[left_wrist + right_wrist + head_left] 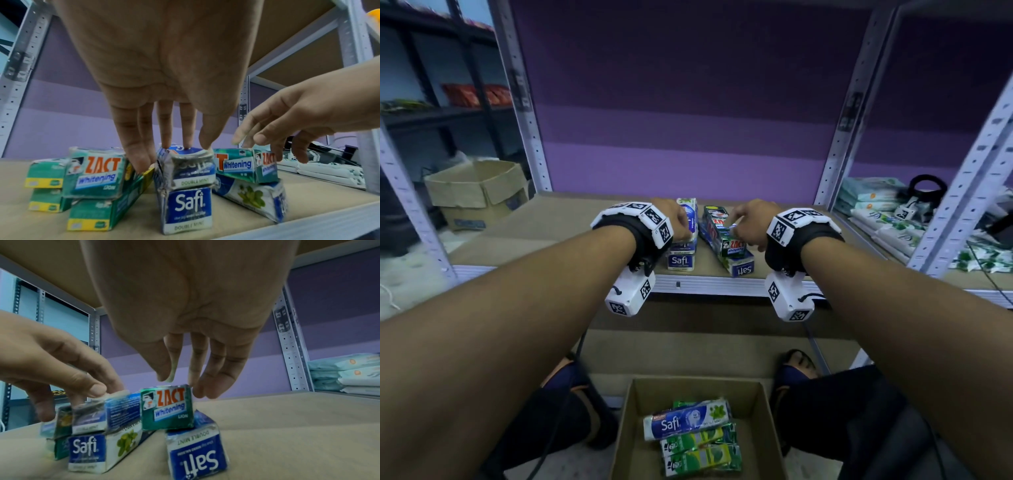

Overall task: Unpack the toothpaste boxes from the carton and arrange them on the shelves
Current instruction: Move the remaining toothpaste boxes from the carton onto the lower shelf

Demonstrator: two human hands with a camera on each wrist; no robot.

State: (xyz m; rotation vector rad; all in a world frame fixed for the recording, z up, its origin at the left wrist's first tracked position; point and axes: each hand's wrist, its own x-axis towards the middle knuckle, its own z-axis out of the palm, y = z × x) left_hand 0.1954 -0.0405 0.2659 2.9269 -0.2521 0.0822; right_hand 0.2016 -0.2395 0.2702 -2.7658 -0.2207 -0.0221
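On the shelf board [585,233], my left hand [681,222] [174,151] comes down from above on the upper Safi box [193,168]. Its thumb and fingers pinch that box across its width. The box lies on another Safi box [680,262]. My right hand [739,229] [180,384] straddles a green Zact box [167,408], thumb on top and fingers at its right side. That one rests on an upside-down Safi box [195,456]. More Zact and green boxes [94,172] are stacked to the left. The carton [630,428] on the floor holds a Safi box [688,421] and green boxes [702,455].
Perforated metal uprights [832,164] frame the bay, and another shelf board [298,32] hangs overhead. Packs of wipes [876,212] fill the neighbouring shelf at right. An open cardboard box [476,192] sits on the floor at left. My feet flank the carton.
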